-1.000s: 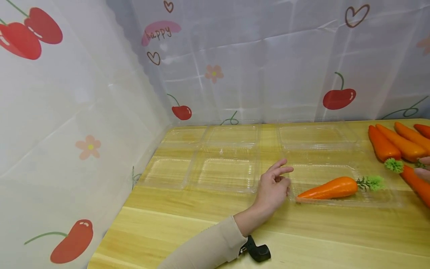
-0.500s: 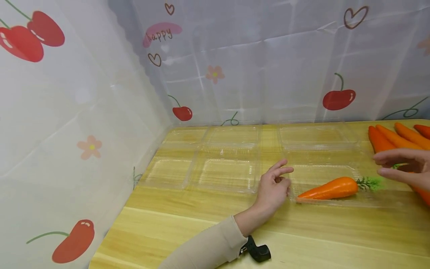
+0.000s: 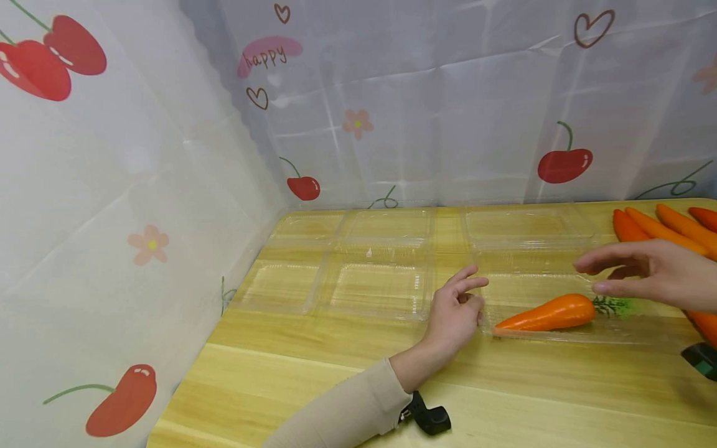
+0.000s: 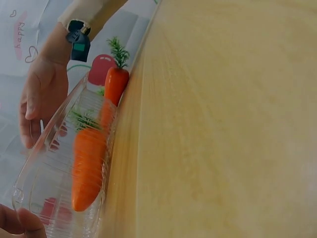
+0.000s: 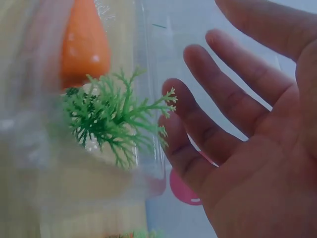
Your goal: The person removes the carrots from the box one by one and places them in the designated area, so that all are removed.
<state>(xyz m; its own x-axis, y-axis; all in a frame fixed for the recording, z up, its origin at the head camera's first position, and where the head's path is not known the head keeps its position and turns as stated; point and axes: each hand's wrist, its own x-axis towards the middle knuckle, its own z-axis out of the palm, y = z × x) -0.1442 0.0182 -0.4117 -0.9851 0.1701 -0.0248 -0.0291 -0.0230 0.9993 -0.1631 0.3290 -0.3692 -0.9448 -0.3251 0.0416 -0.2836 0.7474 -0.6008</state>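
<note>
An orange carrot with a green leafy top lies in the near half of a clear plastic clamshell box, its tip toward the box's left corner. My left hand pinches that box's left rim between thumb and index finger, the other fingers raised. In the left wrist view its fingertips show at the rim. Above the right part of the box hovers my right hand, palm down, fingers apart and holding nothing. The right wrist view has its fingers beside the box wall and the leaves.
Two more clear clamshell boxes stand opened on the left of the wooden table. Several carrots lie at the back right, and another carrot lies just beyond the box. Printed curtains border the back and left.
My right hand has come in from the right edge, away from the carrot pile, to over the box with the carrot. My left hand keeps its place on the rim.
</note>
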